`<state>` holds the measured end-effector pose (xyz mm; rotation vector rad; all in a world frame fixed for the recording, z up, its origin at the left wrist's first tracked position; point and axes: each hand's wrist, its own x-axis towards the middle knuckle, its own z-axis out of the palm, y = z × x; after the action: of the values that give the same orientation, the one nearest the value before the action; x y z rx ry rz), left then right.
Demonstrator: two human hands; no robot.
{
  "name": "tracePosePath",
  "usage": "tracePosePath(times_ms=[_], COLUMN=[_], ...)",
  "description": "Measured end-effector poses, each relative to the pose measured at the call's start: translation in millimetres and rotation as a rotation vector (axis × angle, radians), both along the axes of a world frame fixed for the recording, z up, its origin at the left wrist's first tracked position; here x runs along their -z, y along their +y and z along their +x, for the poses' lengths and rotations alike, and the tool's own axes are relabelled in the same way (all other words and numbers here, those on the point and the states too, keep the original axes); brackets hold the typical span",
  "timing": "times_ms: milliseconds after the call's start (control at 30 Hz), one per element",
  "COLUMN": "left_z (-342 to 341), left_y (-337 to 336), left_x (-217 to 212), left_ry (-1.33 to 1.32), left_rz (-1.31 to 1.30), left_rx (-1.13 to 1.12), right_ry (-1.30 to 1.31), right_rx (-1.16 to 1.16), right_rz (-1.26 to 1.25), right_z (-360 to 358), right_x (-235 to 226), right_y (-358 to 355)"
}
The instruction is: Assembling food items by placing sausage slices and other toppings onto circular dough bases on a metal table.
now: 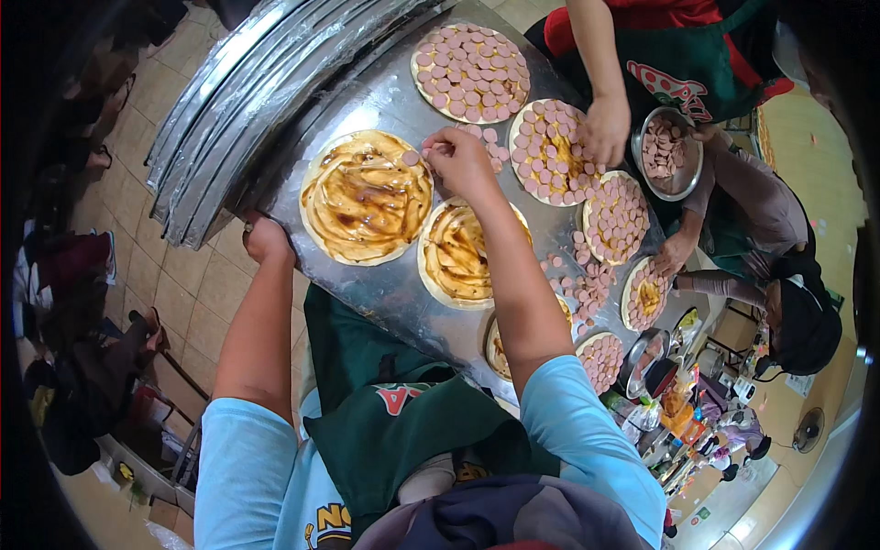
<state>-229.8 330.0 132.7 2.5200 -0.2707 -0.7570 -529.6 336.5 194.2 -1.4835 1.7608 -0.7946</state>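
My right hand (461,163) reaches over the metal table and pinches a small pink sausage slice at the right rim of a round pizza base (367,220) spread with yellow and brown sauce. One sausage slice (410,158) lies on that base, close to my fingertips. Below my right forearm is a second sauced base (456,261), partly hidden. Loose sausage slices (493,147) lie just beyond my right hand. My left hand (267,240) is closed at the left corner of the table, its fingers partly out of sight.
Several bases covered in sausage slices, one a full pizza (470,73), stand along the table (385,293). Opposite, a co-worker's hand (607,128) touches one; a steel bowl (667,156) holds slices. Another co-worker's hand (674,252) is at the right. Plastic-wrapped trays (247,101) stack at upper left.
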Motion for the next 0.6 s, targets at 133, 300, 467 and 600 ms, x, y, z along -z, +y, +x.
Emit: tracePosePath(times_ms=[133, 300, 467, 600], left_z=[-8.2, -8.8, -10.2, -10.0], left_y=[-1.0, 0.9, 1.2, 1.6], left_x=[-3.9, -10.8, -13.4, -14.5], left_ry=[0.013, 0.005, 0.036, 0.067], left_rz=[-0.004, -0.024, -0.017, -0.010], left_rx=[0.009, -0.001, -0.009, -0.004], right_ry=[-0.400, -0.763, -0.938, -0.905], right_rx=[0.164, 0.271, 0.312, 0.328], right_rz=[0.124, 0.268, 0.334, 0.265], right_z=[-15.5, -6.3, -12.4, -14.1], right_x=[16.9, -8.2, -15.7, -4.7], right_y=[4.7, 12.8, 23.2, 26.4])
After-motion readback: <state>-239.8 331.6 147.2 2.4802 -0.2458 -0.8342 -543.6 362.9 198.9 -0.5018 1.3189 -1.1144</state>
